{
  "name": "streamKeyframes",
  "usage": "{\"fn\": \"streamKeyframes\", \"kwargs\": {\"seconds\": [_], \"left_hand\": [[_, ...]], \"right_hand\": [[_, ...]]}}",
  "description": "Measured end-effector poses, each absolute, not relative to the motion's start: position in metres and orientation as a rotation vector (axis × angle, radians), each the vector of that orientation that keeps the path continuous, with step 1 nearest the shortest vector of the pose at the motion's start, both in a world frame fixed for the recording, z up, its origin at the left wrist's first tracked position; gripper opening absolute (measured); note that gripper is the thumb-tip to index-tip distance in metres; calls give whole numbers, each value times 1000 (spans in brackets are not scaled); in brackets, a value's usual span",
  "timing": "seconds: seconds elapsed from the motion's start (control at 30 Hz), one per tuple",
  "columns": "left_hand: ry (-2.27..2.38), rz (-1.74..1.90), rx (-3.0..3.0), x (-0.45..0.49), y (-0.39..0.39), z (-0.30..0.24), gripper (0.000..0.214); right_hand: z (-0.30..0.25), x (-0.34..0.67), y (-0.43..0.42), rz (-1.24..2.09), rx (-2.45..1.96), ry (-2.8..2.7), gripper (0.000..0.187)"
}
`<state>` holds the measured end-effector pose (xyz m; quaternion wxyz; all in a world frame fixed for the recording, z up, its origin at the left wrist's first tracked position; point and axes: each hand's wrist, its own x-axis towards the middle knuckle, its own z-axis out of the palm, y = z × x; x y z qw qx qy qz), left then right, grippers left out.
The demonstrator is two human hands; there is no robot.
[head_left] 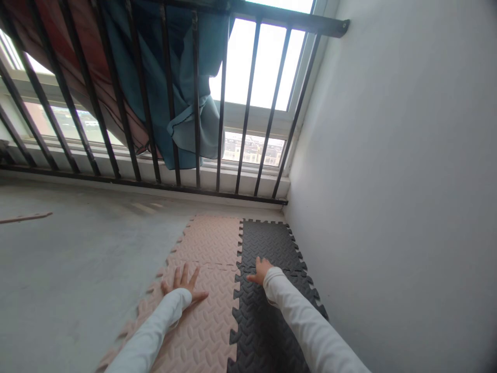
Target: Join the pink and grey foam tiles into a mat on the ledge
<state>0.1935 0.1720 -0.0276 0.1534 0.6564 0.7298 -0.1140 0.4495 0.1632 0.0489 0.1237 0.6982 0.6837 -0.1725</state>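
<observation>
My left hand (183,284) lies palm down on a pink interlocking foam mat tile (205,241), its fingers spread and holding nothing. My right hand (260,270) rests on a dark grey foam mat tile (267,241), close to where the grey tiles join and just right of the toothed seam with the pink tiles. Its fingers press on the mat and grip nothing. White long sleeves cover both arms. The mat's near end is hidden beneath my forearms and the bottom of the view.
A white wall (388,155) runs along the mat's right side. Ahead stand a black metal window railing (233,189) and a bright window, with a blue curtain (190,98) and a red cloth behind the bars. Bare grey concrete floor (77,274) lies left, with a thin wooden strip (23,218).
</observation>
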Motion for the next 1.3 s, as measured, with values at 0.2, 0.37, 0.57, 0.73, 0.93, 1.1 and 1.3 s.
{"fn": "streamKeyframes", "kwargs": {"seconds": [0.2,0.37,0.57,0.73,0.93,1.1,1.3], "left_hand": [[2113,-304,1868,194,171,-32,88],[2098,-332,1863,194,170,-32,88],[2093,-437,1841,195,167,-25,89],[2082,-428,1840,194,167,-22,89],[2092,-438,1840,195,167,-23,88],[2097,-406,1844,194,168,-27,88],[2107,-384,1842,192,168,-30,88]], "right_hand": [[40,416,255,-313,2250,2245,79],[16,405,317,-237,2376,2265,75],[-11,411,358,-424,2360,2123,80],[-19,417,370,-430,2257,2141,82],[-19,419,369,-410,2187,2153,85],[2,430,366,-463,2227,2179,81],[1,437,333,-500,2066,2335,86]]}}
